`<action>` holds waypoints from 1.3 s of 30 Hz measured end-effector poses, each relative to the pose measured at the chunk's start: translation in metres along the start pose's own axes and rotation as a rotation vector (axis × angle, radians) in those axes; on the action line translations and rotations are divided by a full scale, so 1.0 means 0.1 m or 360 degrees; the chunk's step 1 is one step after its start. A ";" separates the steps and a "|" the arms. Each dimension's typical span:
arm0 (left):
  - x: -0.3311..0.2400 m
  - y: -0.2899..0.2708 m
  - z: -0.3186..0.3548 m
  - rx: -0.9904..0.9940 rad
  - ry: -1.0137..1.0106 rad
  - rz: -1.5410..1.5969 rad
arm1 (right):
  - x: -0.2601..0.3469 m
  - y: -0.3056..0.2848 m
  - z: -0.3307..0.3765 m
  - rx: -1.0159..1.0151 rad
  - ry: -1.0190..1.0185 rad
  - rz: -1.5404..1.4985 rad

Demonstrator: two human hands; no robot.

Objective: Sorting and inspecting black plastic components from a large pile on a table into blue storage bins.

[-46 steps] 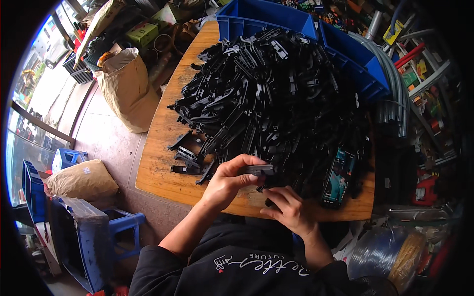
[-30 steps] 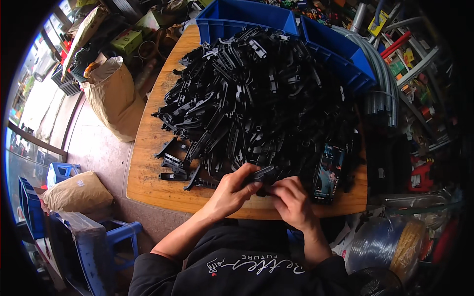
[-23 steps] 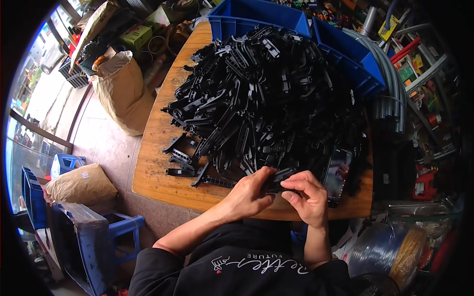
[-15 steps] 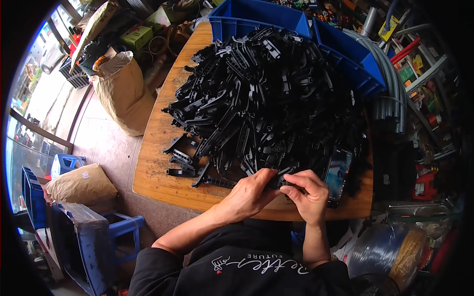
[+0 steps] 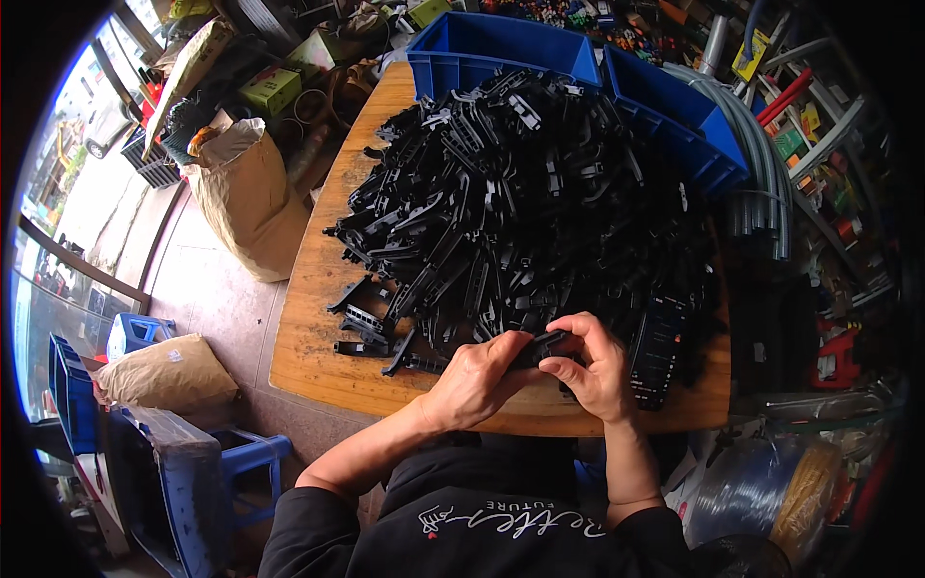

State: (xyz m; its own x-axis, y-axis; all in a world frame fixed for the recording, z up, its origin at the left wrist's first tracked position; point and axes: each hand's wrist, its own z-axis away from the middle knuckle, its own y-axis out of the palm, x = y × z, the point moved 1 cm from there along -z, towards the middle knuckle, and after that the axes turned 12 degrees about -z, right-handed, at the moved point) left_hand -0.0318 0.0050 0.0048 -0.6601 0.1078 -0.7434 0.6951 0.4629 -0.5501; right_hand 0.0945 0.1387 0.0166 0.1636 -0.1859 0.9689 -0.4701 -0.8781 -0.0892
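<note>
Between my hands, over the table's near edge, is a black plastic part. My left hand is closed around its left end. The fingers and thumb of my right hand pinch the other end. My fingers cover much of the part, so its full shape is hidden. Just beyond my hands rises a large heap of black plastic parts, many of them long and slotted. A phone with a lit dark screen lies right of my right hand, against the heap.
Two blue bins stand at the far side of the wooden table. On the left floor are an open paper sack, a closed sack and a blue stool. Coiled grey tubing and clutter fill the right.
My right fingers have shifted up and spread around the part, which now shows more between my hands. The phone's screen has turned darker. The whole view has shifted slightly.
</note>
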 end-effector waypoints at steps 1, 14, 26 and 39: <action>0.00 -0.01 0.00 0.0003 -0.0001 -0.0002 | 0.00 0.00 -0.01 0.0010 0.0015 0.0019; -0.04 -0.06 -0.11 -0.0015 0.0198 -0.0061 | 0.19 -0.09 -0.11 0.0186 -0.0233 0.0042; 0.48 -0.59 -0.06 -0.0393 -0.0443 -0.1251 | 1.30 -2.25 -1.71 -0.0910 -0.0569 0.1314; 0.39 -0.77 -0.06 -0.0545 -0.0785 0.0933 | -0.07 -0.24 0.03 0.0344 -0.0472 0.1449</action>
State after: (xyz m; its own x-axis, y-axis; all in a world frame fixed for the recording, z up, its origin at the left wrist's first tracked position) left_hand -0.1124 -0.0214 0.0203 0.0371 0.0539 -0.9979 0.7091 0.7021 0.0643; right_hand 0.1071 0.1601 0.0112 0.0421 -0.9092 0.4141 -0.3606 -0.4004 -0.8424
